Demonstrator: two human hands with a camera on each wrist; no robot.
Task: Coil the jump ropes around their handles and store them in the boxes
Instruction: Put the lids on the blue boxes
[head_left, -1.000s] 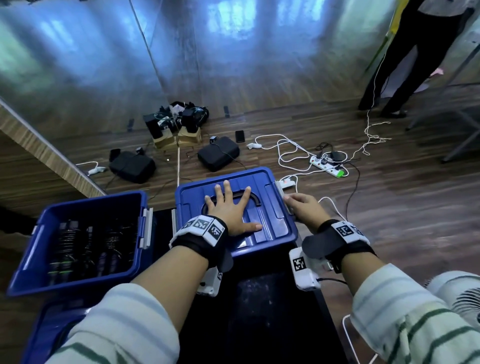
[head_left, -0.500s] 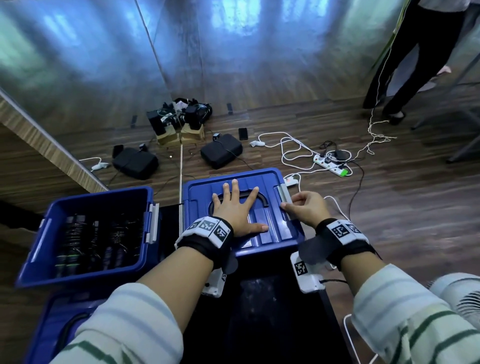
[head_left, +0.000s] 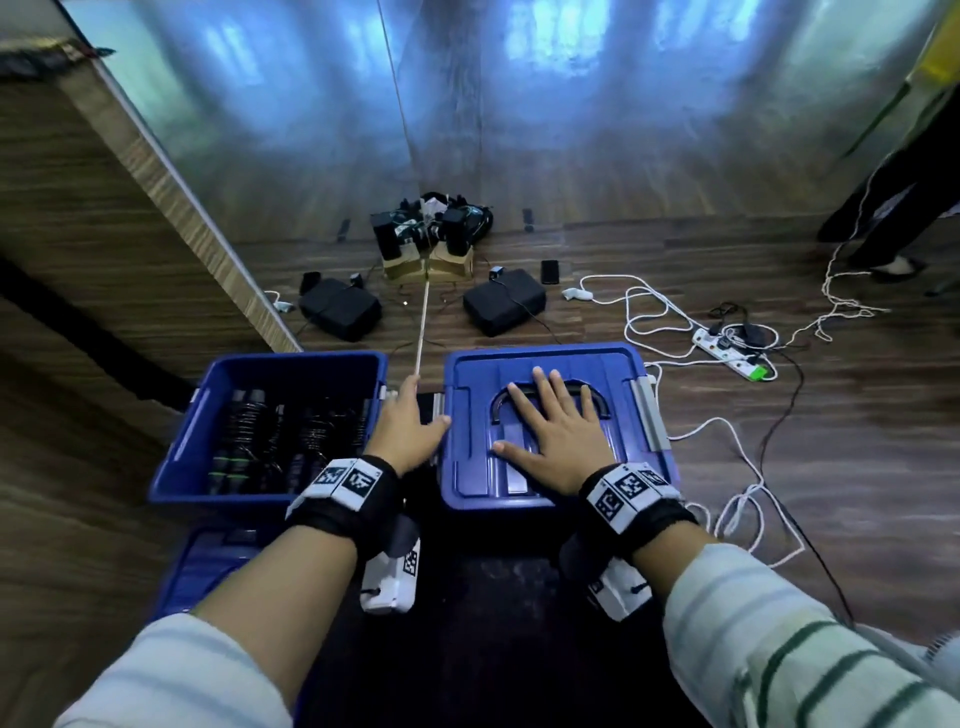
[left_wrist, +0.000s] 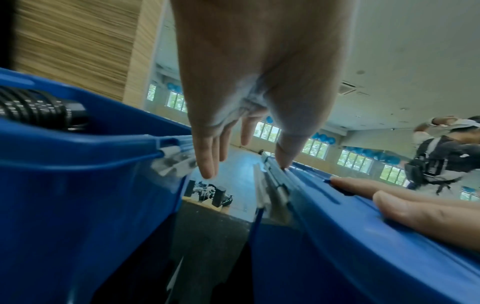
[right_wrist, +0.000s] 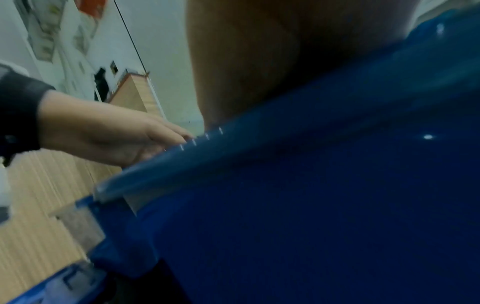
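Note:
Two blue boxes stand side by side. The open box (head_left: 291, 358) (left_wrist: 78, 185) on the left holds several coiled black jump ropes (head_left: 280, 436) (left_wrist: 39, 109). The right box is covered by its blue lid (head_left: 613, 374) (left_wrist: 363, 236) (right_wrist: 337, 185). My right hand (head_left: 556, 436) (right_wrist: 259, 61) lies flat on the lid over the recessed handle, fingers spread. My left hand (head_left: 408, 426) (left_wrist: 246, 127) (right_wrist: 103, 133) reaches into the gap between the boxes, fingers straight, thumb touching the lid's left grey latch (head_left: 438, 410) (left_wrist: 275, 181).
A second blue lid (head_left: 208, 561) lies at the lower left beside the dark surface (head_left: 493, 623) under the boxes. On the wooden floor beyond are two black bags (head_left: 340, 309), white cables and a power strip (head_left: 732, 358). A person's legs (head_left: 893, 208) stand far right.
My left hand came off the lid and moved to its left edge. My right hand left the right latch and now lies flat on the lid. The view shifted right.

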